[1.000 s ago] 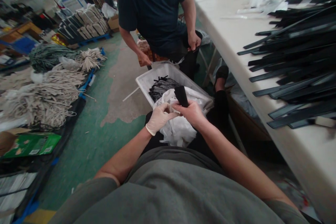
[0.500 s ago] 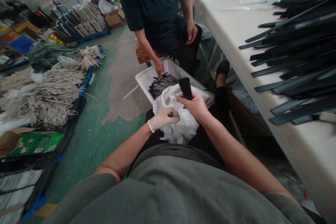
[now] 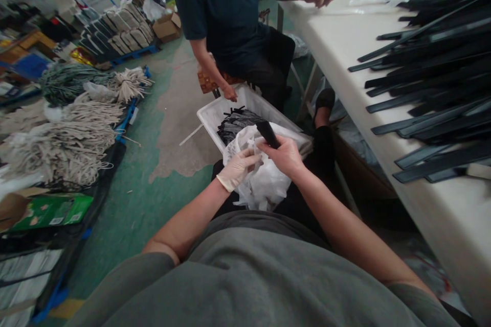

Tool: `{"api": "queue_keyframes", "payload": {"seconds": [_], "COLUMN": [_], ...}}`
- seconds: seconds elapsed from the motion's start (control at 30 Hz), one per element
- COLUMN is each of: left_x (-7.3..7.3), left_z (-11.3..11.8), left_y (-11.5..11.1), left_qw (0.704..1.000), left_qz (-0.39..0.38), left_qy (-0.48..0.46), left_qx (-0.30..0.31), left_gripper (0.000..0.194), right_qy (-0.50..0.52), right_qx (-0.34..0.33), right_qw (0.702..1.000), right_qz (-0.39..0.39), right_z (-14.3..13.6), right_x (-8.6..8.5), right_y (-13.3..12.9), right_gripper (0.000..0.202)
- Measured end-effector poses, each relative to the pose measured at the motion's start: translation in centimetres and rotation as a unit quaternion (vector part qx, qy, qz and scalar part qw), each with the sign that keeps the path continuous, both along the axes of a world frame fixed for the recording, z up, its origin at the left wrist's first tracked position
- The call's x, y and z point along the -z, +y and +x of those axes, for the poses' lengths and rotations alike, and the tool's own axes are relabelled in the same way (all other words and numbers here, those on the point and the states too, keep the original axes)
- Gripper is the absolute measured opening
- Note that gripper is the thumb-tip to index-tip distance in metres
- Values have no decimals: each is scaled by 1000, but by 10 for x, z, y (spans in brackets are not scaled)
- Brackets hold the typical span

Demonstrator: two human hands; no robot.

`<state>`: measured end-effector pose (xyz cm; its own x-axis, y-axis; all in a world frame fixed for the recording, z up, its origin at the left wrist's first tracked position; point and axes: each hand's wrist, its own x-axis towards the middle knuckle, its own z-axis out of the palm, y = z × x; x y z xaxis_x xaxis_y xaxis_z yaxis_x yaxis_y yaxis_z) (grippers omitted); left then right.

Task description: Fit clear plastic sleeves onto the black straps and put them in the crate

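My right hand (image 3: 284, 156) is closed around a black strip (image 3: 268, 134), which sticks up toward the far side. Close beside it, my left hand (image 3: 240, 167), in a pale glove, has its fingers pinched together near the strip's lower end. What the gloved fingers hold is too small to make out. Under both hands a white plastic bag (image 3: 268, 186) rests on my lap. Just beyond it stands a white bin (image 3: 209, 121) with a pile of black strips (image 3: 238, 121) inside.
A co-worker (image 3: 226, 10) sits opposite, one hand over the bin, the other above the white table (image 3: 333, 36). Many long black strips (image 3: 433, 82) lie along the table at right. Bundles of beige cord (image 3: 69, 138) lie on the left, and a cardboard box (image 3: 166, 28) stands farther back.
The black strip in my right hand has tilted left. My gloved hand has shifted slightly up, closer to my right. The co-worker's one hand has risen from the lap to above the table.
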<state>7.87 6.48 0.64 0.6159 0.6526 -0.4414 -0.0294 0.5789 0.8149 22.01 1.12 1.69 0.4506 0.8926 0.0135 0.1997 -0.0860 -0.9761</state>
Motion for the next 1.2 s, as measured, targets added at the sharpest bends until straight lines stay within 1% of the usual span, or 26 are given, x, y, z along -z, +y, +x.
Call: {"api": "queue_keyframes", "payload": {"seconds": [0.07,0.17,0.23,0.3,0.43,0.5,0.63,0.77,0.9,0.97,1.0,1.07,1.2], "left_x": [5,10,9,6,4,6,10,3,-5,-5,-3,3,17], "left_z": [0,-5,-7,-8,-7,-7,-9,-14,-18,-18,-18,-19,-23], "left_y": [0,0,0,1,0,0,1,5,7,6,4,-1,-8], "left_qw": [1000,997,994,993,991,990,991,983,972,965,964,969,984], "left_qz": [15,64,86,99,122,120,84,104,112,103,96,75,24], "left_qy": [8,25,40,46,27,22,32,78,92,90,91,94,86], "left_qx": [-5,29,48,53,56,64,98,128,186,222,229,216,155], "left_gripper": [37,29,26,25,26,25,27,27,26,27,29,33,38], "right_qy": [-28,-53,-62,-64,-75,-96,-129,-165,-229,-248,-248,-233,-186], "right_qx": [4,5,0,-21,-49,-49,-62,-64,-75,-68,-60,-38,-11], "right_qw": [1000,999,998,998,996,994,989,982,967,962,962,967,980], "right_qz": [5,1,3,9,-12,-24,-38,-61,-87,-92,-93,-92,-69], "right_z": [1,1,0,-1,-2,-2,-2,-5,-10,-9,-8,-3,7], "right_x": [-1,-2,-2,-1,0,0,-2,-6,-9,-10,-9,-7,-1], "right_y": [-2,-5,-6,-7,-7,-7,-7,-9,-12,-11,-10,-7,-2], "right_gripper": [19,20,20,20,21,20,17,17,18,18,18,17,15]}}
